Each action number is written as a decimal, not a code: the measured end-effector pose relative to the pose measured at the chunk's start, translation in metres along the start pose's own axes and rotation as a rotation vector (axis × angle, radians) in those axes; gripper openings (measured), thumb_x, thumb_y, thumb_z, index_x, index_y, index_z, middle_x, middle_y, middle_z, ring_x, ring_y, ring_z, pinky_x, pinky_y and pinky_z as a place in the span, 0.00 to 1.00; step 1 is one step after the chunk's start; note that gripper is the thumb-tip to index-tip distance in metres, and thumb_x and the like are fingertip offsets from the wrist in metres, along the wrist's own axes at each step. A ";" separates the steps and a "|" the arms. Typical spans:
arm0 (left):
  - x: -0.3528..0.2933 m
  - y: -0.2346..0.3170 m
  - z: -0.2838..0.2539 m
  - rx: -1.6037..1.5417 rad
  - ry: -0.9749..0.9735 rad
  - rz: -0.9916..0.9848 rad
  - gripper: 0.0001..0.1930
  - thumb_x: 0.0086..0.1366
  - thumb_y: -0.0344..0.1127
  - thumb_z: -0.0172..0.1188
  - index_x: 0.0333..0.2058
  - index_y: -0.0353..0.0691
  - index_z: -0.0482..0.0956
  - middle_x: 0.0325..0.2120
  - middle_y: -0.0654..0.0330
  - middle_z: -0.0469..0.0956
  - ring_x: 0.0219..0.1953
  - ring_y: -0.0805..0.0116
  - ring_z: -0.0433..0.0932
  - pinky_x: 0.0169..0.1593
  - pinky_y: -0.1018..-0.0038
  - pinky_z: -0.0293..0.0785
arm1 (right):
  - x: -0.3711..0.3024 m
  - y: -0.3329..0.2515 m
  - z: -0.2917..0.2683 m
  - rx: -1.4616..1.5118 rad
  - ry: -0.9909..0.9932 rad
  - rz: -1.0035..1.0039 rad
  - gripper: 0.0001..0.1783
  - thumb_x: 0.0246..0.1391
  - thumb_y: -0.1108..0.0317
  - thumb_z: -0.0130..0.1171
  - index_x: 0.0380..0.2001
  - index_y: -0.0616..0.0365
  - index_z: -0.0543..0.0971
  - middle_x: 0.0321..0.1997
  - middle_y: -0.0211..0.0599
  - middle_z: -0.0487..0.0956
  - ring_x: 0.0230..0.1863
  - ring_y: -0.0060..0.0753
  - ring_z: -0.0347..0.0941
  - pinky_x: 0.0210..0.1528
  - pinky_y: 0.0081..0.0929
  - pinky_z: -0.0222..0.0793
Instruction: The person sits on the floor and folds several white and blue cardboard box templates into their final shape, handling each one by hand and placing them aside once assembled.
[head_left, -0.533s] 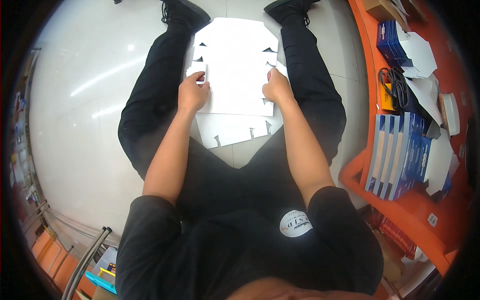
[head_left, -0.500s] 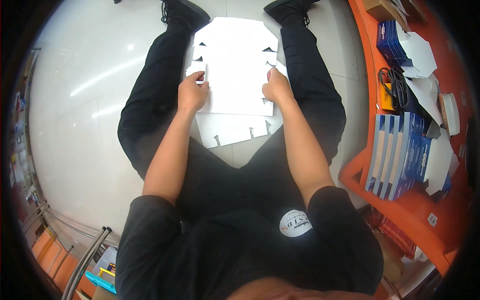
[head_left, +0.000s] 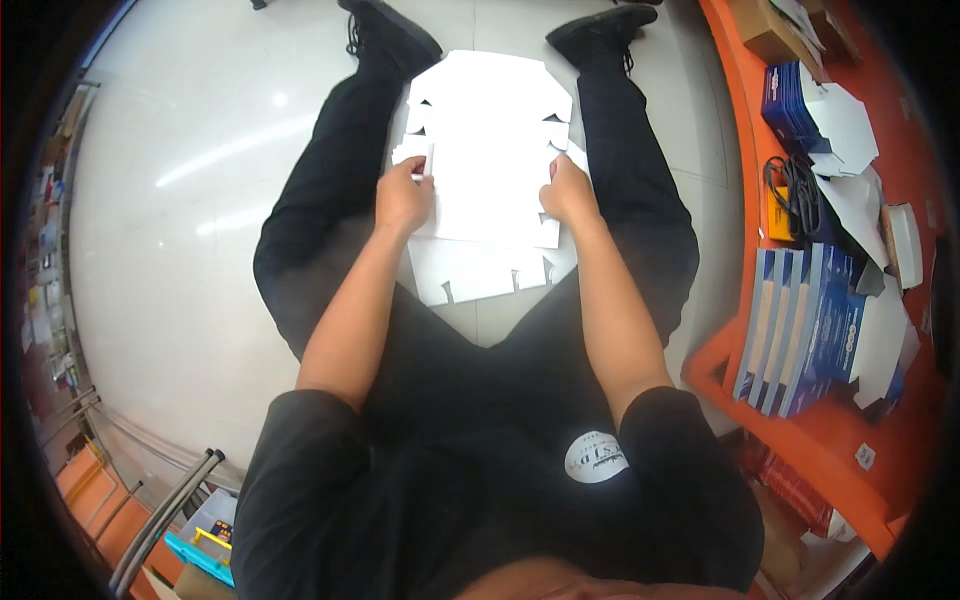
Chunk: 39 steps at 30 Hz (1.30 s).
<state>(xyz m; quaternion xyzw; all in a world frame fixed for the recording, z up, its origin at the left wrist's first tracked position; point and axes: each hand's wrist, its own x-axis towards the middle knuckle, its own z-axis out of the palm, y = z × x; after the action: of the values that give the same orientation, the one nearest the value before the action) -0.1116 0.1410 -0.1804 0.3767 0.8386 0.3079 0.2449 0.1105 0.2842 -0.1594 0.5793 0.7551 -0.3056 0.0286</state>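
Observation:
A flat white die-cut cardboard box blank [head_left: 492, 150] lies between my outstretched legs, with notches along both side edges. My left hand [head_left: 404, 203] is closed on its left side flap, fingers curled over the flap, which looks partly raised along its crease. On the opposite edge, my right hand [head_left: 573, 194] pinches the right side flap in a loose fist, thumb toward the far end. Beneath, a second white blank [head_left: 470, 272] sticks out at a slight angle on the near side, its slotted edge facing me. My fingertips are partly hidden by the cardboard.
To the right, an orange shelf [head_left: 720, 365] bears blue-and-white boxes [head_left: 800, 325], a coiled black cable [head_left: 797, 195] and white cardboard pieces [head_left: 845, 125]. Metal tube legs [head_left: 170, 520] and a teal-edged bin [head_left: 200, 550] stand at the lower left. Pale tiles [head_left: 180, 270] cover the floor.
The whole view has shifted slightly, so everything sits a little lower and further right. At the left flap, my left fingers have curled further in and the flap's edge looks more raised.

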 end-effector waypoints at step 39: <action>-0.034 0.070 -0.008 0.003 0.037 0.498 0.19 0.71 0.39 0.59 0.53 0.31 0.78 0.48 0.41 0.81 0.49 0.46 0.81 0.57 0.59 0.76 | -0.073 -0.051 -0.051 0.064 0.187 -0.493 0.27 0.60 0.74 0.46 0.64 0.63 0.69 0.38 0.56 0.84 0.46 0.65 0.78 0.55 0.46 0.72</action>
<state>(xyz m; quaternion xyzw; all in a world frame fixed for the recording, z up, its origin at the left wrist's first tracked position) -0.0628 0.1484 -0.1202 0.5665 0.7247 0.3645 0.1452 0.1046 0.2392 -0.0667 0.4041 0.8627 -0.2724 -0.1350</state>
